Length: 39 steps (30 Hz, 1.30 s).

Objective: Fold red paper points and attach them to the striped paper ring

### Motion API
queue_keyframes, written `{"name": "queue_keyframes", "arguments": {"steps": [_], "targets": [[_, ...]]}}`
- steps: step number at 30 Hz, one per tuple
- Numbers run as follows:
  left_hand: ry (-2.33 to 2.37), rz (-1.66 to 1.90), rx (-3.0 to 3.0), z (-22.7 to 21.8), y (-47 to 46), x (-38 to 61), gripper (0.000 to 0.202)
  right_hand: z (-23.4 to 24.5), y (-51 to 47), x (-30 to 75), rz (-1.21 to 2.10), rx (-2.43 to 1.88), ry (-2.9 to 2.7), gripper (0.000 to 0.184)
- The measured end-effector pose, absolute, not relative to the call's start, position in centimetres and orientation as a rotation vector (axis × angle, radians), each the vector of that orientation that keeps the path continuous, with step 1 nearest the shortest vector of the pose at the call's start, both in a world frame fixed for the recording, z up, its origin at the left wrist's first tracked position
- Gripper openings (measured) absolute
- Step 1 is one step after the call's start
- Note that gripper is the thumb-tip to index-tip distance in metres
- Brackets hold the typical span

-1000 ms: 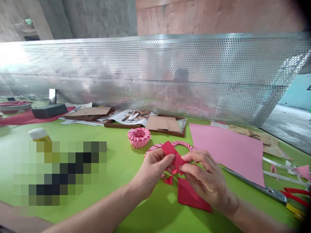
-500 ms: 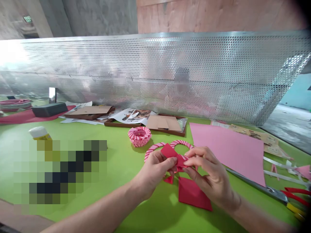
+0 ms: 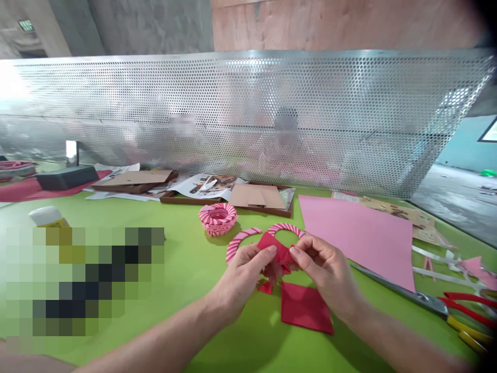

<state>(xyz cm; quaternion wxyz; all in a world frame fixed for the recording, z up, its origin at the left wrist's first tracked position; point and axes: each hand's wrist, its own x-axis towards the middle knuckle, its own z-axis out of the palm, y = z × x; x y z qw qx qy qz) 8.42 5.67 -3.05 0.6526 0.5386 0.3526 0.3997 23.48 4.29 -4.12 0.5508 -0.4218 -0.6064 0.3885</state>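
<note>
- the green tabletop (image 3: 163, 321) runs between the left forearm and the blurred patch on the left; another strip of it lies between the red square (image 3: 306, 307) and the near edge of the view
- along the far edge, a perforated metal screen (image 3: 233, 129) stands behind the shallow brown trays (image 3: 194, 200); a band of green separates these from the hands
- on the right, room is tighter; the large pink sheet (image 3: 361, 233) lies near the right hand (image 3: 328, 269), and the scissors (image 3: 427, 299) angle along its near edge, red and yellow handles outward
- the folded red paper (image 3: 272, 247) is held above the table between both hands, in front of the striped arches (image 3: 285, 227); the left hand (image 3: 246, 264) has its thumb pressed on the paper's face, fingers behind; the right hand has thumb and forefinger pinched together at its right corner
- the paper looks smooth and matte, with straight creased edges; a small red scrap (image 3: 265, 288) shows below the left fingers
- the arches are curved and banded pink and red; the small round basket (image 3: 218, 224) beyond them has a striped, wrapped rim and a textured, woven-looking side
</note>
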Motion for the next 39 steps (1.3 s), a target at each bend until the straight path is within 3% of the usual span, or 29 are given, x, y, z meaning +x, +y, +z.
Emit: {"name": "queue_keyframes", "arguments": {"steps": [10, 32, 39], "targets": [[0.768, 0.888, 1.312, -2.9, 5.4, 8.7, 0.014, -3.1, 3.7, 23.6, 0.872, -1.059, -1.494, 0.017], [0.762, 0.886, 1.363, -2.8, 5.5, 8.9, 0.017, -2.8, 3.6, 23.8, 0.813, -1.108, -1.578, 0.019], [0.812, 0.909, 1.333, -2.8, 5.4, 9.1, 0.018, -3.3, 4.0, 23.6, 0.938, -1.051, -1.437, 0.015]]}}
